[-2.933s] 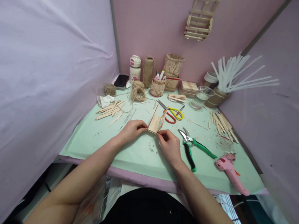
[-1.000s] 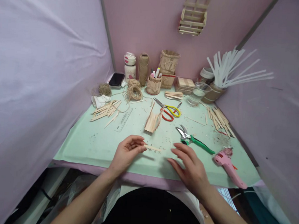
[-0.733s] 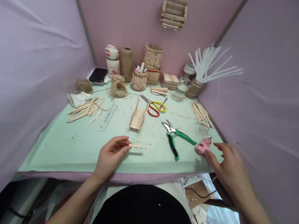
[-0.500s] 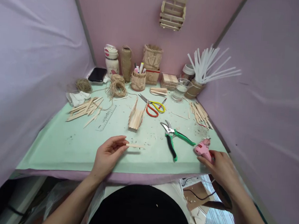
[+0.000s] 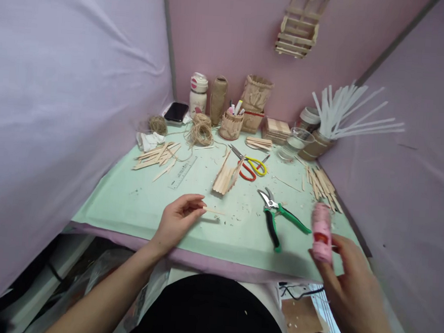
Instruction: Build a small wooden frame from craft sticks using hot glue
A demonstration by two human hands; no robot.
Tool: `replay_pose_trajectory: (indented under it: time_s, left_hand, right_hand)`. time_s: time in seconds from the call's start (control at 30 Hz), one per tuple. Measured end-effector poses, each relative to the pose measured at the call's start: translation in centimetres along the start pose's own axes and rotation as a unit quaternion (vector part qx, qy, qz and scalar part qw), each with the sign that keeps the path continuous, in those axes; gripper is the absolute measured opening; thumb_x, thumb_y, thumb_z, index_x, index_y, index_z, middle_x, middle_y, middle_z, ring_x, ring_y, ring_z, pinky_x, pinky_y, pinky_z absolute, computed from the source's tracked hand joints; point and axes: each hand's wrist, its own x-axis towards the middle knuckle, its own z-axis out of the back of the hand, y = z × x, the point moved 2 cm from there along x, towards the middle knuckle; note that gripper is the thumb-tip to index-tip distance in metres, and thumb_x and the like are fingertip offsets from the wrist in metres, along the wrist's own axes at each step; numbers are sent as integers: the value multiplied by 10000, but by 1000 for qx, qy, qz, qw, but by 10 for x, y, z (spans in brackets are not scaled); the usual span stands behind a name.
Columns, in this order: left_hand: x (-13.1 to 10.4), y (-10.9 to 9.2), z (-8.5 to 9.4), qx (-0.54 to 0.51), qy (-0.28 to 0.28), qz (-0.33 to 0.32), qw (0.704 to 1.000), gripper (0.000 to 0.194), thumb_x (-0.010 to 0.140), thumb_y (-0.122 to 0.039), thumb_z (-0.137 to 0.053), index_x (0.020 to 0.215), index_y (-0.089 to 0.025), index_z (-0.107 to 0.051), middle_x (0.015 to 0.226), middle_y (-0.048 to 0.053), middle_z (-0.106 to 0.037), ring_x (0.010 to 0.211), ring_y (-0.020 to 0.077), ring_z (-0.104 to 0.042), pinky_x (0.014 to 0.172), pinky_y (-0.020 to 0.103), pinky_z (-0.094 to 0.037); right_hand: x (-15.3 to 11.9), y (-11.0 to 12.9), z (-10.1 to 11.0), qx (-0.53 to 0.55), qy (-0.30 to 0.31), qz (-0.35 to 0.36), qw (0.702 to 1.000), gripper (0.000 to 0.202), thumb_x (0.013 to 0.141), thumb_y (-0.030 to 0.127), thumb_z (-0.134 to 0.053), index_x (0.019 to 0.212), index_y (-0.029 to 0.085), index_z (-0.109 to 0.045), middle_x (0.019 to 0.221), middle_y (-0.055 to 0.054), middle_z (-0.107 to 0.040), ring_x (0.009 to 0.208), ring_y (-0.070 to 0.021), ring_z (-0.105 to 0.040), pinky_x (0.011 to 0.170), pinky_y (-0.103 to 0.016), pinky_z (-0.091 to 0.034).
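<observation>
Lifted from the table [image 5: 113, 199], the glue gun [image 5: 321, 237] is gripped in our right hand [image 5: 354, 285]; leftward, our left hand [image 5: 178, 218] pinches a stick [image 5: 214, 211] pointing right.

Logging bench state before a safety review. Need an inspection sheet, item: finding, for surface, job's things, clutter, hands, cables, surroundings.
Surface: green cloth, specks and shavings scattered on it.
Job's things: thin stick; pink glue gun, blurred; wooden piece, resting on the cloth.
Clutter: pruners lying with blades parted; scissors beyond the wooden piece; ruler; left stick pile; right stick pile; twine.
Hands: left hand pinches the stick's end; right hand grips the glue gun.
Cables: dark cable below the table edge, right side; its ends cannot be traced.
Surroundings: pink wall with slatted rack; pale curtain on the left.
</observation>
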Motion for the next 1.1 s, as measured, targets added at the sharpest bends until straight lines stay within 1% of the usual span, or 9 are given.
replay_pose_trajectory:
  time_s: [0.07, 0.1, 0.2, 0.3, 0.4, 0.5, 0.6, 1.1]
  left_hand:
    - [3, 0, 10, 18, -8, 5, 1000, 296, 754, -297, -719, 1018, -176, -663, 897, 48, -709, 831, 161, -667, 807, 298, -540]
    - [5, 0, 15, 22, -13, 7, 1000, 302, 753, -305, -719, 1019, -174, -663, 901, 52, -709, 836, 166, -668, 812, 302, -538]
    - [7, 0, 26, 18, -31, 11, 999, 314, 746, -316, -726, 1015, -168, -661, 895, 57, -708, 837, 171, -668, 812, 307, -536]
    - [7, 2, 31, 1, -45, 13, 999, 323, 739, -319, -731, 1012, -164, -659, 887, 58, -706, 831, 172, -668, 805, 308, -536]
    - [8, 4, 30, -17, -49, 14, 999, 322, 736, -316, -733, 1008, -163, -659, 888, 58, -706, 832, 173, -669, 802, 309, -538]
    - [8, 4, 30, -31, -49, 14, 998, 318, 739, -308, -732, 1012, -164, -655, 885, 53, -703, 834, 167, -665, 802, 304, -538]
    - [8, 4, 31, -35, -50, 13, 998, 317, 741, -304, -732, 1015, -165, -653, 890, 53, -701, 836, 165, -662, 805, 302, -537]
    - [8, 5, 31, -29, -52, 7, 998, 307, 745, -310, -720, 1011, -170, -655, 881, 55, -704, 815, 168, -663, 780, 305, -536]
  right_hand:
    - [-4, 31, -18, 59, 27, 117, 991, 282, 931, 433, -427, 1072, 216, -538, 997, -88, -634, 881, -236, -593, 725, -339, -446]
    - [-5, 45, -29, 80, 50, 161, 983, 254, 939, 402, -426, 1082, 220, -531, 1001, -81, -631, 901, -236, -586, 761, -350, -439]
    - [-7, 74, -62, 97, 74, 221, 968, 190, 948, 318, -419, 1065, 208, -521, 922, -60, -619, 858, -225, -560, 796, -375, -393]
    - [-5, 87, -84, 65, 59, 249, 965, 173, 926, 267, -452, 1060, 183, -521, 915, -66, -613, 845, -228, -531, 813, -395, -351]
    - [-1, 90, -95, 29, 31, 251, 967, 196, 893, 193, -454, 1073, 156, -523, 930, -87, -597, 864, -239, -507, 820, -405, -337]
    - [2, 90, -100, 7, 15, 259, 966, 227, 889, 193, -440, 1096, 140, -518, 934, -97, -570, 873, -250, -486, 817, -414, -339]
    - [4, 91, -104, -3, 18, 266, 964, 230, 901, 215, -428, 1100, 145, -518, 926, -92, -556, 878, -254, -478, 818, -420, -343]
    - [3, 87, -111, 10, 11, 258, 966, 240, 881, 194, -446, 1106, 163, -522, 941, -86, -571, 873, -248, -490, 811, -415, -362]
